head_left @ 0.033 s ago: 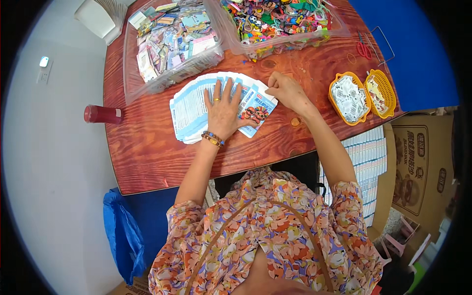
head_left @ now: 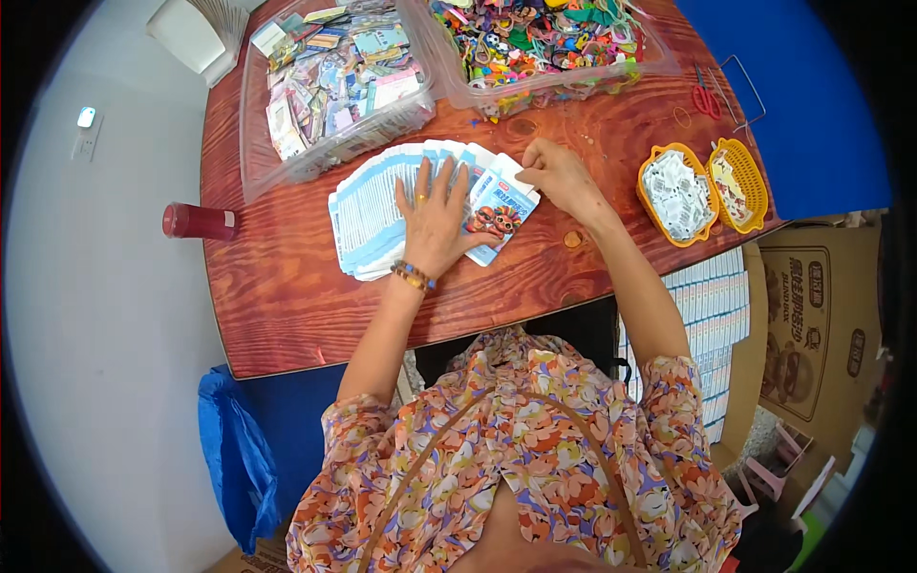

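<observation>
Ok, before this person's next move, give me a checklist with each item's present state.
1. Left hand resting on the fanned packets: ok.
2. Right hand at the upper edge of the front packet: ok.
3. Right fingertips firmly gripping that packet: cannot tell, too small.
4. Fanned packets squared into one neat stack: not ok, spread out.
5. Red scissors apart from both hands: ok.
</observation>
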### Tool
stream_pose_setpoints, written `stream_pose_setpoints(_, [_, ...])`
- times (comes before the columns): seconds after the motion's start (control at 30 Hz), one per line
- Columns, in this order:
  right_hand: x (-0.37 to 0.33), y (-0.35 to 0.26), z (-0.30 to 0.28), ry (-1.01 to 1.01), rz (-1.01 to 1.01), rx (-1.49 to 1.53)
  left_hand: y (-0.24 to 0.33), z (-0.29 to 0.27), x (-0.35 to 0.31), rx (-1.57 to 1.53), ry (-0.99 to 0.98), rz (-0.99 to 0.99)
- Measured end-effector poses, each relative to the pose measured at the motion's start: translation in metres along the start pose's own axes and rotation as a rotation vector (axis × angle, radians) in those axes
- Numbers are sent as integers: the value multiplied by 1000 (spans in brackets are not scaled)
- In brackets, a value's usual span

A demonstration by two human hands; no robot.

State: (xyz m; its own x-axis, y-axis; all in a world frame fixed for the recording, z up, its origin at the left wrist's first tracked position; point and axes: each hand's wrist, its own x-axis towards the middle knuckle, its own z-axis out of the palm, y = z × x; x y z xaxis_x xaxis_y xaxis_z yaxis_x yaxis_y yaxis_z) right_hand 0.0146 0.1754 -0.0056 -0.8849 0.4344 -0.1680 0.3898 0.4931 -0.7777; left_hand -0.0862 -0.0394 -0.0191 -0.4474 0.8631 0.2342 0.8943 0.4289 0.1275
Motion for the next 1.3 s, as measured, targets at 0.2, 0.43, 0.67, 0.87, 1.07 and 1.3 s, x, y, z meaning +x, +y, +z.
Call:
stream_pose_setpoints(0.2, [-25, -36, -8, -29, -70, 597, 42, -21, -7, -280, 187, -138])
stream_pose_setpoints(0.43, [-38, -41, -3, 173, -184, 634, 42, -31, -10, -459, 305, -172])
stream_pose_setpoints(0.67, [-74, -38, 31, 481, -444, 248, 51, -34, -3, -581, 354, -276])
stream_pose_setpoints(0.87, [-60, -27, 47, 403, -373, 551, 55, -27, -5, -607, 409, -326])
stream_pose_setpoints(1.07, [-58, -18, 35, 276, -357, 695, 49, -34, -16, -920, 274, -406])
stream_pose_setpoints(1.3, [-59, -26, 14, 124, -326, 733, 44, -52, -23, -1266, 233, -320])
